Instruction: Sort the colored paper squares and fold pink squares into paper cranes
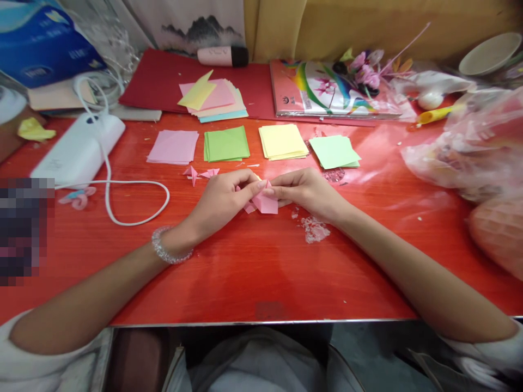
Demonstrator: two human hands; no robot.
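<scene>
A pink sheet of folded paper (267, 202) is pinched between both hands above the red table (261, 283). My left hand (224, 195), with a clear beaded bracelet on its wrist, grips the paper's left side between thumb and fingers. From the right, my right hand (310, 191) pinches its upper edge, thumb close to the other thumb. A bit of yellow shows behind the paper. Small folded pink paper pieces (192, 175) lie just beyond my left hand. Stacks of square paper stand in a row beyond the hands: pink (172, 147), green (226, 144), yellow (283, 142) and light green (335, 152).
A white power bank (77, 149) with a looping cable (108, 201) lies at left. Behind the stacks are loose coloured papers (216, 98), a pink marker (223, 56) and a wrapped paper pack (330, 90). Plastic bags (474, 141) crowd the right; clear scraps (314, 230) lie near my right wrist.
</scene>
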